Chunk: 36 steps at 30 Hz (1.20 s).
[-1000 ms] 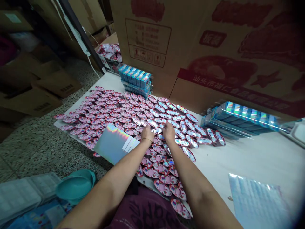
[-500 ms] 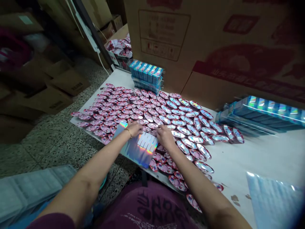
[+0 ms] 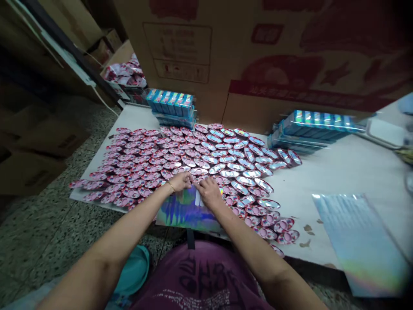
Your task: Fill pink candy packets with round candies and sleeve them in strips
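Observation:
A shiny rainbow-reflecting sheet lies at the table's front edge, with a few pale strip-shaped marks showing near my right hand. My left hand, with a thin bracelet at the wrist, is closed in a pinch above the sheet's far edge. Close beside it, my right hand has its fingers bent together, the tips almost meeting the left ones. Whatever sits between the fingertips is too small to make out. Around both hands stand many oval pink-and-red packs; those toward the right carry silvery strips on top.
Clear-wrapped blue box stacks stand at the back left and back right, against a large cardboard carton. Another shiny sheet overhangs the table's right front. A teal basin is on the floor below.
The view has swung right, so the table appears shifted left. My hands have drawn together over the sheet, the right one now covering part of the pale strips.

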Available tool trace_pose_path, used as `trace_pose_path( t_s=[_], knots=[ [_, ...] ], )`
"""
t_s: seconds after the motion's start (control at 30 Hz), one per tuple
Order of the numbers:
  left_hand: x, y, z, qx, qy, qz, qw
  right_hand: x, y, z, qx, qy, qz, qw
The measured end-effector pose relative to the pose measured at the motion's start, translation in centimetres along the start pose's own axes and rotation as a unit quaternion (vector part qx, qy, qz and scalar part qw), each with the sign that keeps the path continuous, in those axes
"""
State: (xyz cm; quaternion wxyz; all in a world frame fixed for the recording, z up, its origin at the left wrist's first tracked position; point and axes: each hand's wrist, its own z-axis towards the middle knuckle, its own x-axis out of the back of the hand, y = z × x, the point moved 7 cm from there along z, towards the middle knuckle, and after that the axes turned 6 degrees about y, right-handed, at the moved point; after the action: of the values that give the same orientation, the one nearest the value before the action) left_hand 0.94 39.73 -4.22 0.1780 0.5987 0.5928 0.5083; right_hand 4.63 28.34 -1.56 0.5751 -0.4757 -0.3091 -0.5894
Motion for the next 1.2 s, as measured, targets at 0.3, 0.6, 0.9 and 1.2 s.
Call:
trace_pose_path(
  t_s=[0.3, 0.6, 0.9, 1.2],
  knots=[
    [-1.3, 1.5, 1.7, -0.027, -0.045, 0.097, 0.994, 0.5, -1.0, -2.0, -0.042, 0.021, 0.06, 0.997],
    [-3.4, 5.5, 0.3, -0.111, 0.095, 0.059, 0.988, 5.8, 5.5, -9.9, -0.443, 0.192, 0.527, 0.699],
    [-18.0, 7.3, -1.5, 0.047, 0.006, -0.317, 0.947, 6.2, 13.0, -18.5, -0.553, 0.281, 0.586, 0.521],
    [-21.1, 9.9, 5.1, -0.039, 0.151, -0.054, 0.986, 7.3, 18.2, -21.2, -0.592, 0.375, 0.277, 0.657]
  ],
)
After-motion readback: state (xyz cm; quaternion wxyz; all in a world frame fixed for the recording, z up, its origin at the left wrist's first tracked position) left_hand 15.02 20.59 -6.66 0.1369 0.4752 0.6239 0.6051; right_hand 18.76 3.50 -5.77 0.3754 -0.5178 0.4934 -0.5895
